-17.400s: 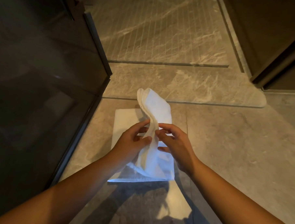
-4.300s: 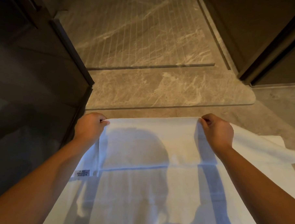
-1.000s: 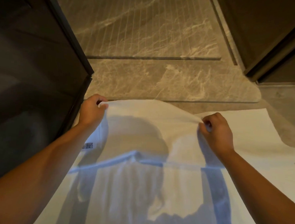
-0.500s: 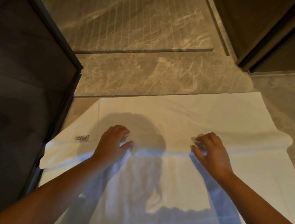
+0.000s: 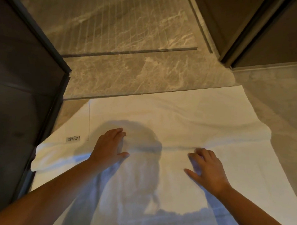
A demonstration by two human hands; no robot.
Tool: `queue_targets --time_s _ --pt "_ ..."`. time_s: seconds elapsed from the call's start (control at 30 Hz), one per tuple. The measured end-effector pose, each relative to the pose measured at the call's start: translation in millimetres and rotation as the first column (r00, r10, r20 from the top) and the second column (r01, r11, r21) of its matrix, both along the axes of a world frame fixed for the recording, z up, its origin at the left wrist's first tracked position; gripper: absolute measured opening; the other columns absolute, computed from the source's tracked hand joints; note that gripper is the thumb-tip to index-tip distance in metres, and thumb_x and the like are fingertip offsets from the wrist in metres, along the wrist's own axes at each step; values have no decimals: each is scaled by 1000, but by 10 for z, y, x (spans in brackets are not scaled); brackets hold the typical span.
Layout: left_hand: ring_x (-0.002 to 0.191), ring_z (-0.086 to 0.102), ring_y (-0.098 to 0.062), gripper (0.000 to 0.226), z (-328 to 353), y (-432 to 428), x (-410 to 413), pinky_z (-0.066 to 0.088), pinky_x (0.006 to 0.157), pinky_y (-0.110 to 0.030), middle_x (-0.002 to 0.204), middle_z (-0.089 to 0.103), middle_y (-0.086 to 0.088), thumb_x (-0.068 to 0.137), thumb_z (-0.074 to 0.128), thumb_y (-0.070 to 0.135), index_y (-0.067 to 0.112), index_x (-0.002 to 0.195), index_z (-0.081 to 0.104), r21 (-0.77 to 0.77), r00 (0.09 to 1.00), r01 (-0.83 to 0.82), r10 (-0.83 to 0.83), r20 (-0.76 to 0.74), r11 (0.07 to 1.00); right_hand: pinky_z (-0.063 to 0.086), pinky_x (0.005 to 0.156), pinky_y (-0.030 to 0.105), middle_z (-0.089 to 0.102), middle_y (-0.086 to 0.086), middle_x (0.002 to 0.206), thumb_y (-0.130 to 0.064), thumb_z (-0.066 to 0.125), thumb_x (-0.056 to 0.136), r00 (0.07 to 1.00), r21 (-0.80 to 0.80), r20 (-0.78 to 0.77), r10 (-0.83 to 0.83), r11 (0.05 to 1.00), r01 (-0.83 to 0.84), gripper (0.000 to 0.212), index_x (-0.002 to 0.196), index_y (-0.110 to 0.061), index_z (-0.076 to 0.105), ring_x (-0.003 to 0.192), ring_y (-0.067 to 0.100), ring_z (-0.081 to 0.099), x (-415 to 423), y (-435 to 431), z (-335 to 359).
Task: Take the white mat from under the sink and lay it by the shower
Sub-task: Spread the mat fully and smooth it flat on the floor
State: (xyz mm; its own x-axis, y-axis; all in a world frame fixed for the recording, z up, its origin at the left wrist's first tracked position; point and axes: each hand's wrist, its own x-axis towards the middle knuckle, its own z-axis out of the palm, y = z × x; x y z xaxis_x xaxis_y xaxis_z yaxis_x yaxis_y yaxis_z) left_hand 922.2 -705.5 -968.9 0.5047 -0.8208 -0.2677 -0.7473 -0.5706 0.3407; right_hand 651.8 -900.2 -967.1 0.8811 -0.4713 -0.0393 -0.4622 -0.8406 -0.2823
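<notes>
**White mat spread at shower threshold**

The white mat (image 5: 186, 117) lies unfolded across the lower frame, its far edge along the marble shower step (image 5: 137, 78). The left hand (image 5: 108, 146) and right hand (image 5: 208, 167) rest open, palms down, on its centre.

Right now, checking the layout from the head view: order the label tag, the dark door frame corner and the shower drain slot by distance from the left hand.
1. label tag, just left of the left hand
2. dark door frame corner, upper left
3. shower drain slot, farthest ahead
</notes>
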Motion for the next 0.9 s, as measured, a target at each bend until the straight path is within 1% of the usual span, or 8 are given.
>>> queue_targets --time_s 0.2,0.33,0.43,0.53,0.63,0.7,0.77,0.9 --pt "141 3 -14 83 60 54 -41 15 112 -47 155 3 5 78 62 50 22 142 19 154 998 59 -53 -42 986 55 54 38 64 13 88 -33 87 53 1000 29 -30 1 1000 0 48 92 -13 68 74 34 62 -161 80 14" --pt "142 -4 -17 86 81 56 -59 13 111 -50 156 -4 3 78 60 52 23 144 13 218 996 85 -79 -35 972 56 61 36 65 13 92 -36 86 53 999 61 -46 3 998 0 53 96 -12 67 79 34 64 -204 81 15" --pt "141 -12 -23 92 65 59 -68 12 109 -58 156 -12 1 75 60 57 30 144 6 271 997 73 -67 -33 960 55 72 46 63 21 106 -36 86 54 998 75 -25 -54 996 56 59 104 -11 66 93 40 62 -215 -4 22" --pt "139 -22 -28 102 27 75 -77 12 106 -64 153 -22 2 69 65 60 38 142 -3 313 997 51 -28 -77 948 40 95 58 36 21 143 -48 76 66 983 84 -130 -129 987 141 80 132 -18 45 130 43 33 -183 -150 35" --pt "137 -27 -28 107 -8 83 -58 13 105 -66 151 -28 3 65 68 60 39 141 -5 320 994 56 -23 -104 946 22 107 56 -3 4 156 -65 56 73 941 101 -317 -120 982 159 92 142 -33 4 142 30 -6 -146 -270 -10" --pt "138 -25 -27 107 -5 74 -39 13 106 -65 152 -27 3 66 67 61 37 142 -4 322 995 61 -31 -96 945 19 108 56 -9 1 156 -68 51 74 924 107 -366 -114 981 163 92 142 -36 -2 141 29 -12 -90 -284 -17" --pt "140 -18 -27 101 5 83 -12 13 108 -60 154 -20 0 69 62 63 33 144 1 309 997 69 -59 -42 949 20 108 56 -3 1 156 -66 53 74 939 114 -320 -123 979 167 88 142 -35 8 142 29 -7 -7 -252 -19" --pt "141 13 -26 77 78 240 119 22 111 -46 153 17 -10 81 57 51 16 141 25 190 996 28 -43 80 981 23 109 51 14 4 154 -58 61 74 976 156 -207 -73 982 107 80 140 -30 26 142 28 6 294 -127 -30"
